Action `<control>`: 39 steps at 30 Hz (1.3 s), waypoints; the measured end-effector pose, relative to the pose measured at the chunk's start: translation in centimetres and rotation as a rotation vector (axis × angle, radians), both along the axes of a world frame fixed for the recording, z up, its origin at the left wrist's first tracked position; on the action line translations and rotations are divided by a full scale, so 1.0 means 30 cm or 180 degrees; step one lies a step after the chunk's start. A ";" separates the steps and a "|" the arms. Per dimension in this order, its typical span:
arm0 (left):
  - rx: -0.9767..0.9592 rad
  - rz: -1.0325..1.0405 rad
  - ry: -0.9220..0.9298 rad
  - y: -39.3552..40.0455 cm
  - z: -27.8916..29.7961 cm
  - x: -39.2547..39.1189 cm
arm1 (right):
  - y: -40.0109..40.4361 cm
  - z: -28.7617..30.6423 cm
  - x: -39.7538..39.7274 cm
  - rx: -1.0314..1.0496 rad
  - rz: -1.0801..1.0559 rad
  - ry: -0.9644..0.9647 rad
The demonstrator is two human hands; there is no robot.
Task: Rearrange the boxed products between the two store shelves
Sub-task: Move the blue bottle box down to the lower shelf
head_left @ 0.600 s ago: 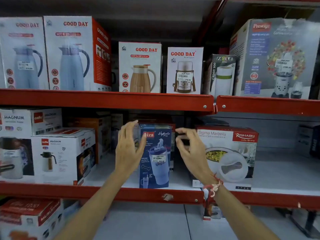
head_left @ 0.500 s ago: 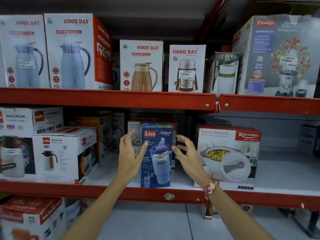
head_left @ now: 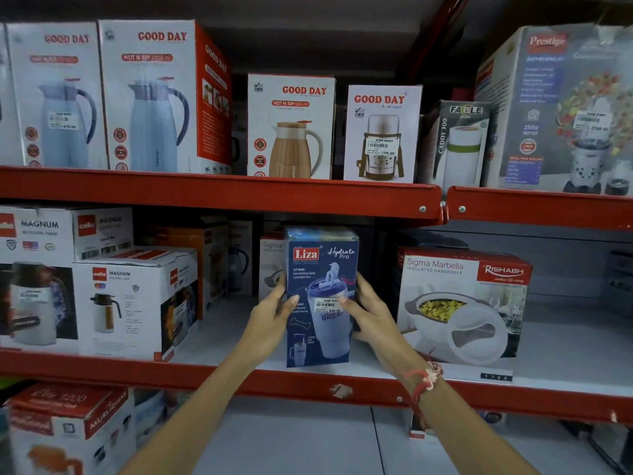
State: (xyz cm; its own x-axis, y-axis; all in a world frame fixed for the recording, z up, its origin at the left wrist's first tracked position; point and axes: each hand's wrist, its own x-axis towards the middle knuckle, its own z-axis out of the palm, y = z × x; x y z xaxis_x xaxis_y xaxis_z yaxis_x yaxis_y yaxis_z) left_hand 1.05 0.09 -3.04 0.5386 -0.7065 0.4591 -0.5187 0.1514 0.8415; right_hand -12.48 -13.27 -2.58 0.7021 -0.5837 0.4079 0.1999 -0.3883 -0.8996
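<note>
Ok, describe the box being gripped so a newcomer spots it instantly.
Look at the middle red shelf, near its front edge. Between the white Magnum flask box and the Sigma Marbella casserole box stands a tall box. It alone is blue, marked Liza.

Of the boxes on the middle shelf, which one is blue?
The tall Liza tumbler box, held between both hands; the neighbouring boxes are white, red or orange.

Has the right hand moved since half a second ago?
Yes. The right hand closed leftward onto the Liza box, away from the Rishabh casserole box.
</note>
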 end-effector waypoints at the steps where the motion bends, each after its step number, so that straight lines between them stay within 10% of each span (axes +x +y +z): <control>1: -0.0056 -0.0039 -0.0011 0.010 0.007 -0.010 | 0.008 0.009 -0.016 0.0006 0.0014 -0.0031; 21: -0.0164 -0.0839 0.0425 0.249 -0.110 -0.336 | 0.269 -0.087 -0.492 0.0365 0.0023 -0.0206; 39: 0.1010 -0.0491 0.0578 0.162 -0.651 -0.483 | 0.192 -0.679 -0.615 0.1088 -0.0521 0.0372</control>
